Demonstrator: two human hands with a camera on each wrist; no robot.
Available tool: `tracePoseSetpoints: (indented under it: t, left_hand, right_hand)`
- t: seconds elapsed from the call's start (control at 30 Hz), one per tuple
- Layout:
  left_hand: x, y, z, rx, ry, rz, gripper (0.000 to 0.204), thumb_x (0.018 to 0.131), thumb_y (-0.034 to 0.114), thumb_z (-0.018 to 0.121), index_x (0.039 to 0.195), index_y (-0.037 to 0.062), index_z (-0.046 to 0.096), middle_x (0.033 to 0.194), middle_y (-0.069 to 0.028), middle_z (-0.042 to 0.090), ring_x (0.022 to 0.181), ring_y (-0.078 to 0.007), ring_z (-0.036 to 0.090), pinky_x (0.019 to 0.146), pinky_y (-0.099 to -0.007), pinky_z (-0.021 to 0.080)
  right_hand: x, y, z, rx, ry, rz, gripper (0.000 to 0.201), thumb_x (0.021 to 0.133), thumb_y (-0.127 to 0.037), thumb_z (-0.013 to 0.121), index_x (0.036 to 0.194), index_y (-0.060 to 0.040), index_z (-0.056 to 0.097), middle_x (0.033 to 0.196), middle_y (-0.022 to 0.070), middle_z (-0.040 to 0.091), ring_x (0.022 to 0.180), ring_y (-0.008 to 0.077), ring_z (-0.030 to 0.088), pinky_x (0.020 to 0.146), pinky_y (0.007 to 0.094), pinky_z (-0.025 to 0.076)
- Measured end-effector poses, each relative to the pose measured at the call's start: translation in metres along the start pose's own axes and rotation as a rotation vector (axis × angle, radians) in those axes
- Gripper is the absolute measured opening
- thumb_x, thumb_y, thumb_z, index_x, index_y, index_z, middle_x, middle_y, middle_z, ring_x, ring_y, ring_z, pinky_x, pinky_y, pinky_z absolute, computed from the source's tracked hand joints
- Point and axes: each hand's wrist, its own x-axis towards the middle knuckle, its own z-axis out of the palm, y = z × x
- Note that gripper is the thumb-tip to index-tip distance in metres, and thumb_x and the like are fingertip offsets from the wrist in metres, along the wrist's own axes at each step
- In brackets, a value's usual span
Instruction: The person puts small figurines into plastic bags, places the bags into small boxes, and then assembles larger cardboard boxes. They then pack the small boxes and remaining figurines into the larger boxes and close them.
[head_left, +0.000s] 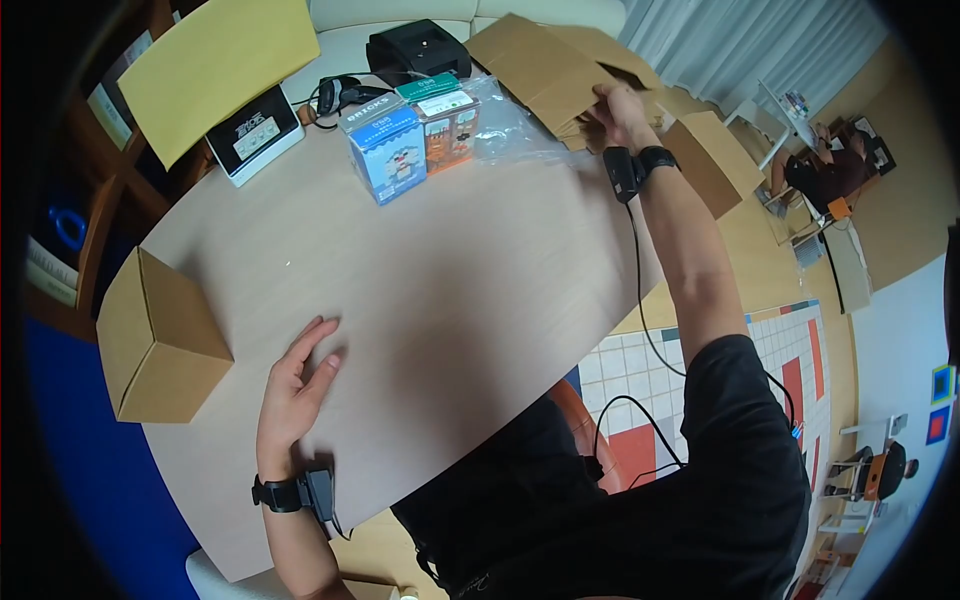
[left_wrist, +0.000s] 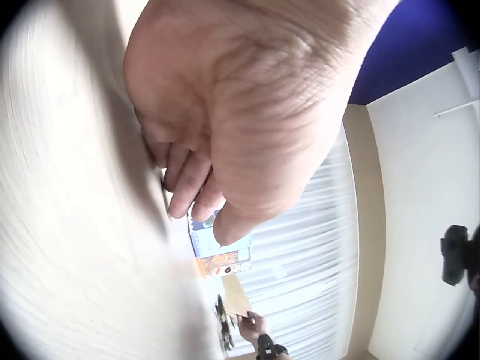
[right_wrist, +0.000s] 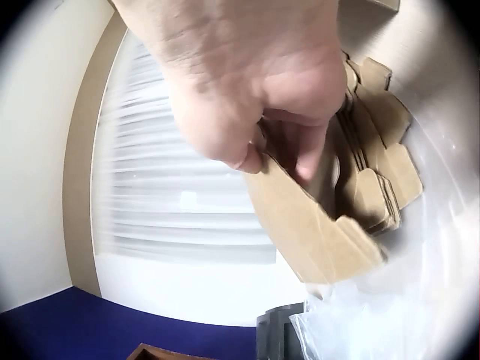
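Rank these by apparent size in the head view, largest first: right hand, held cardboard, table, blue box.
1. Table
2. Held cardboard
3. Blue box
4. Right hand

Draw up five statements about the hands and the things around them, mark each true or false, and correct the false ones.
1. The right hand pinches cardboard. True.
2. The left hand grips the blue box. False: the left hand holds nothing, and the blue box stands on the table.
3. The blue box stands beside the orange box. True.
4. The right sleeve is white. False: it is black.
5. Clear plastic lies beside the orange box. True.
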Motion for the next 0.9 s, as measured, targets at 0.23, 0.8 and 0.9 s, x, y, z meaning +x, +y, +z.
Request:
tracePoseSetpoints:
  t: [0.23,0.8,0.9]
  left_hand:
    - [0.0,-0.002,0.0,-0.013,-0.005,-0.003,0.038,0.094,0.008,0.059,0.131,0.0044,0.056,0.141,-0.0206,0.049,0.137,-0.0275,0.04,0.111,-0.0348,0.031]
    - [-0.003,0.0,-0.007,-0.234,0.009,0.03,0.045,0.095,0.016,0.061,0.137,0.0025,0.05,0.138,-0.0175,0.053,0.132,-0.0263,0.046,0.11,-0.0324,0.033]
    - [-0.008,0.015,-0.014,-0.375,0.124,0.071,0.053,0.099,0.03,0.053,0.143,0.0018,0.041,0.134,-0.0155,0.055,0.126,-0.0232,0.05,0.107,-0.0374,0.04]
  right_hand:
    - [-0.002,-0.056,0.005,-0.407,0.16,-0.669,0.016,0.093,-0.012,0.058,0.106,-0.0038,0.058,0.089,0.0056,0.065,0.082,0.0126,0.061,0.067,0.029,0.051]
    - [-0.222,-0.188,0.07,0.312,-0.246,-1.052,0.034,0.098,-0.014,0.057,0.128,-0.0015,0.047,0.112,0.0087,0.062,0.101,0.0165,0.061,0.088,0.0292,0.048]
    - [-0.267,-0.175,0.073,0.382,-0.388,-1.006,0.044,0.1,-0.011,0.052,0.139,-0.0031,0.034,0.125,0.0121,0.056,0.116,0.0216,0.055,0.103,0.0388,0.042]
